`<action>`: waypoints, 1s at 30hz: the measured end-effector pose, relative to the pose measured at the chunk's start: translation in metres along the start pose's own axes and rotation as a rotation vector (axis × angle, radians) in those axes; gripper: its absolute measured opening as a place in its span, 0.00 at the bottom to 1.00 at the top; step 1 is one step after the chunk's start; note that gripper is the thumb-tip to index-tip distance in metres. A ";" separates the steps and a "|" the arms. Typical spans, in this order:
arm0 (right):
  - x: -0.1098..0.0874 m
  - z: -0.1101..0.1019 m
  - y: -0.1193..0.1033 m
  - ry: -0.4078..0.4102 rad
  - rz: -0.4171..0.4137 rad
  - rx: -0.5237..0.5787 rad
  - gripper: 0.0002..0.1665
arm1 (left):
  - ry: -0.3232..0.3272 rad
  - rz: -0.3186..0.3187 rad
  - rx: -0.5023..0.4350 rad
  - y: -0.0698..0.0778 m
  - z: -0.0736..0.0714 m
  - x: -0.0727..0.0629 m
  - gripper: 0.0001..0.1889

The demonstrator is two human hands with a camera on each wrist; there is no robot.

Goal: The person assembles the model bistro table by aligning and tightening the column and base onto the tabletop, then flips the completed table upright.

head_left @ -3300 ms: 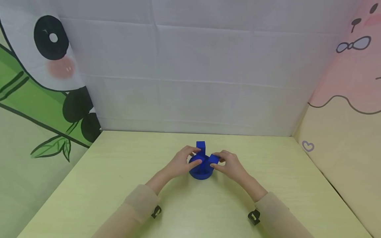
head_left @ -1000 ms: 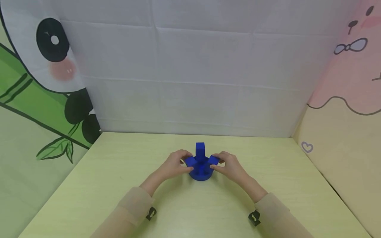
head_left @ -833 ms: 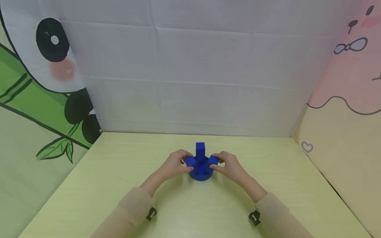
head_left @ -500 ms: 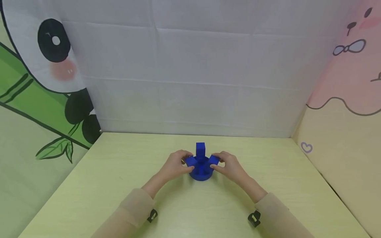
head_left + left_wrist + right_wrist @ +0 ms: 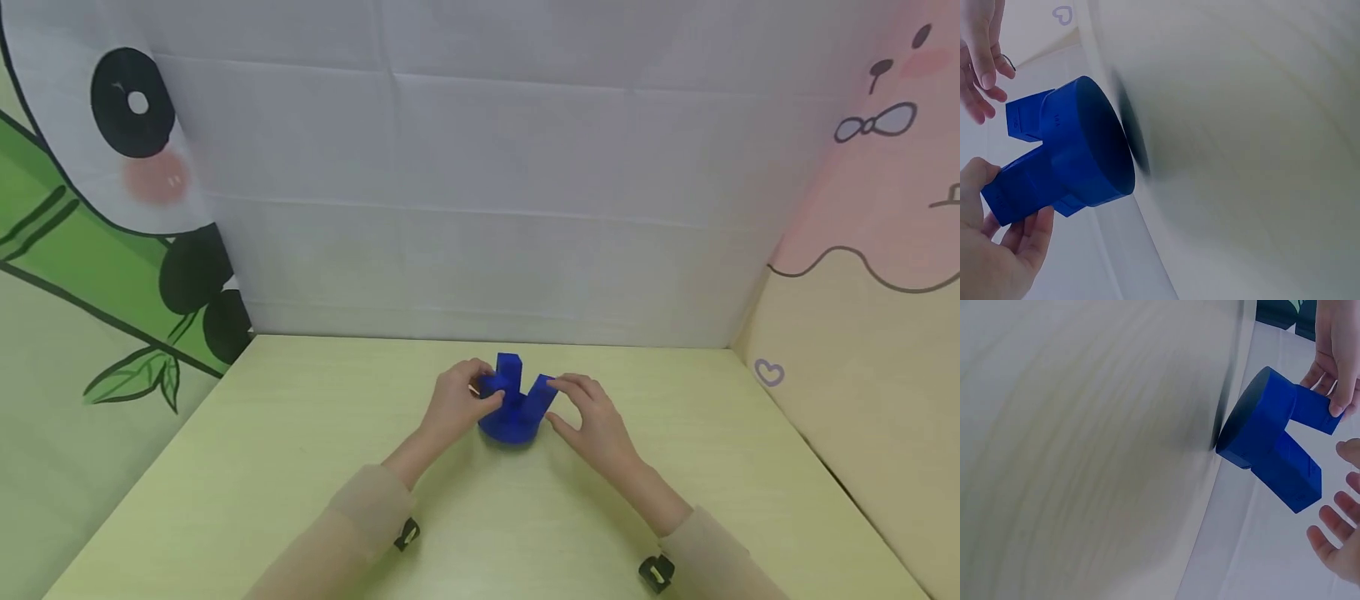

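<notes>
A blue plastic piece has a round cup-like base (image 5: 507,432) with three square-ended posts rising from it. My left hand (image 5: 453,402) pinches the left post (image 5: 1019,187) between thumb and fingers. The piece is tilted, and its hollow underside (image 5: 1107,134) shows in the left wrist view with a shadow beside it; I cannot tell if its edge still touches the table. My right hand (image 5: 600,427) is by the right post (image 5: 1291,475), fingers spread and gripping nothing; the right wrist view shows a gap between them. Behind, the back post (image 5: 509,372) stands free of both hands.
The pale wooden table (image 5: 300,433) runs back to a white cloth wall (image 5: 480,208). Side panels with cartoon drawings flank it, a panda (image 5: 135,100) at left and a pink figure (image 5: 885,175) at right. A black strap piece hangs under each sleeve.
Earlier both hands held a post each with the piece upright. Now my right hand has let go and drawn slightly away, while the left hand has moved right and tilted the piece.
</notes>
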State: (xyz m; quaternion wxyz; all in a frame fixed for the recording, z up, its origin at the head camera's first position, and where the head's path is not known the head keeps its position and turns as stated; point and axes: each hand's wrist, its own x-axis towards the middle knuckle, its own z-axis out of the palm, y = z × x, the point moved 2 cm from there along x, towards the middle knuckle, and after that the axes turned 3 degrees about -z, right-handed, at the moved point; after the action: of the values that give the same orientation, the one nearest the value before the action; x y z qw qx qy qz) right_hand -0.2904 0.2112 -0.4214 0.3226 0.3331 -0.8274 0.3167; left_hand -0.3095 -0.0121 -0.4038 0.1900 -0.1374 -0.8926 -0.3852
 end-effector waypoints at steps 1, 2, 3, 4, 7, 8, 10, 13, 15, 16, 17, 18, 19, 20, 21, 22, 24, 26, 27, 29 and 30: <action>-0.001 -0.001 -0.001 0.003 -0.007 -0.005 0.28 | 0.016 0.005 0.003 0.002 0.000 0.001 0.14; -0.001 -0.001 -0.001 0.002 -0.011 -0.012 0.28 | 0.031 0.006 0.007 0.004 0.000 0.002 0.14; -0.002 -0.001 -0.002 -0.002 -0.013 -0.017 0.27 | 0.045 0.000 0.009 0.006 0.000 0.004 0.13; -0.002 -0.001 -0.002 -0.006 -0.015 -0.022 0.27 | 0.059 -0.007 0.008 0.007 -0.001 0.004 0.13; -0.003 -0.001 -0.005 -0.019 -0.019 -0.028 0.27 | 0.090 -0.042 -0.011 0.013 -0.003 0.006 0.12; -0.004 -0.002 -0.006 -0.024 -0.023 -0.029 0.27 | 0.098 -0.056 -0.022 0.015 -0.004 0.007 0.12; -0.004 -0.001 -0.009 -0.028 -0.044 -0.031 0.28 | 0.112 -0.075 -0.052 0.020 -0.007 0.009 0.12; -0.003 0.000 -0.014 -0.029 -0.088 -0.034 0.28 | 0.138 -0.087 -0.095 0.030 -0.012 0.012 0.12; -0.002 0.001 -0.016 -0.019 -0.130 -0.044 0.29 | 0.155 -0.093 -0.115 0.037 -0.016 0.013 0.12; -0.002 0.002 -0.018 -0.013 -0.145 -0.049 0.29 | 0.162 -0.097 -0.121 0.040 -0.018 0.014 0.12; -0.001 0.002 -0.019 -0.004 -0.159 -0.053 0.29 | 0.166 -0.096 -0.125 0.043 -0.019 0.015 0.13; -0.001 0.002 -0.020 0.008 -0.171 -0.058 0.29 | 0.170 -0.096 -0.127 0.045 -0.021 0.015 0.13; 0.000 0.002 -0.021 0.020 -0.185 -0.069 0.29 | 0.172 -0.095 -0.129 0.048 -0.022 0.015 0.13; 0.000 0.002 -0.022 0.033 -0.199 -0.076 0.29 | 0.172 -0.095 -0.132 0.050 -0.023 0.015 0.13; 0.001 0.001 -0.024 0.043 -0.207 -0.082 0.29 | 0.171 -0.095 -0.134 0.052 -0.025 0.015 0.13; 0.002 0.001 -0.025 0.052 -0.215 -0.089 0.28 | 0.170 -0.096 -0.134 0.054 -0.026 0.014 0.13; 0.004 -0.001 -0.027 0.070 -0.235 -0.102 0.28 | 0.166 -0.103 -0.132 0.058 -0.029 0.013 0.13; 0.005 -0.003 -0.029 0.083 -0.260 -0.118 0.27 | 0.162 -0.110 -0.137 0.060 -0.032 0.011 0.12; 0.006 -0.004 -0.030 0.087 -0.268 -0.119 0.27 | 0.161 -0.112 -0.140 0.061 -0.033 0.010 0.12; 0.008 -0.006 -0.033 0.096 -0.287 -0.116 0.26 | 0.158 -0.115 -0.144 0.063 -0.036 0.009 0.11; 0.008 -0.008 -0.034 0.098 -0.292 -0.109 0.26 | 0.157 -0.115 -0.144 0.063 -0.037 0.009 0.11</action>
State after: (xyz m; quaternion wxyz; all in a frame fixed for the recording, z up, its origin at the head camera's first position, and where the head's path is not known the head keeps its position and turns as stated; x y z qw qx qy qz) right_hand -0.2670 0.1945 -0.3999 0.4228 0.4162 -0.7693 0.2370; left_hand -0.2838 0.0031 -0.3362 0.2265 -0.0687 -0.8513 -0.4684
